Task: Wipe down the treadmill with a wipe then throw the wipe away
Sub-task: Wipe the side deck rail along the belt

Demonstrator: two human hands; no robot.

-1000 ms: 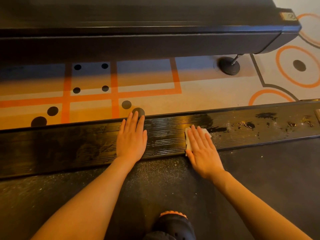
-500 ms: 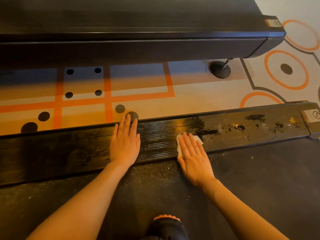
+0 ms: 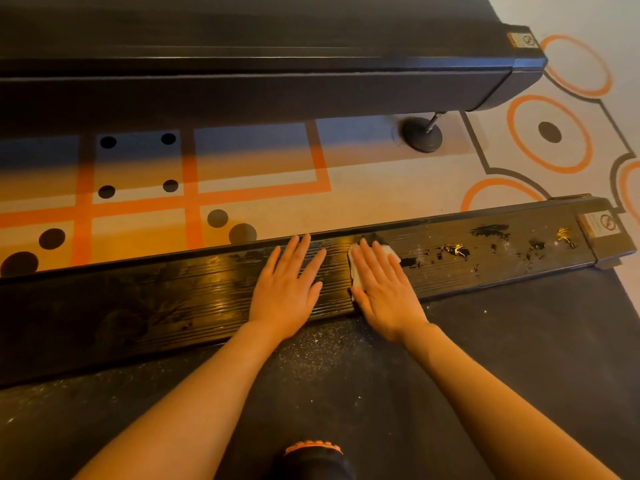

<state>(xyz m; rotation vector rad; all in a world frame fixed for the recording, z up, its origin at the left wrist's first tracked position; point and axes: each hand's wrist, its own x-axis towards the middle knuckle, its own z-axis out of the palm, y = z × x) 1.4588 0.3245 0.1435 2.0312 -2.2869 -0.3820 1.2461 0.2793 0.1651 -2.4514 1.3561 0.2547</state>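
Observation:
The treadmill's black ribbed side rail (image 3: 138, 306) runs across the view, with the dark belt (image 3: 519, 358) in front of it. My right hand (image 3: 384, 289) lies flat with straight fingers, pressing a white wipe (image 3: 388, 252) onto the rail; most of the wipe is hidden under the palm. My left hand (image 3: 287, 289) rests flat on the rail just left of it, fingers straight. The rail shines wet to the left of the hands. To the right it shows dry patches with scattered wet spots (image 3: 453, 251).
A second treadmill (image 3: 242, 81) stands parallel behind, with a round foot (image 3: 421, 135) on the patterned orange, black and white carpet (image 3: 381, 195). The rail ends at a cap with a warning label (image 3: 601, 224). A dark knee with an orange band (image 3: 311, 455) shows at the bottom.
The view shifted so more of the rail's right end shows. My two hands lie closer together now, the right hand with the wipe having slid left toward the left hand.

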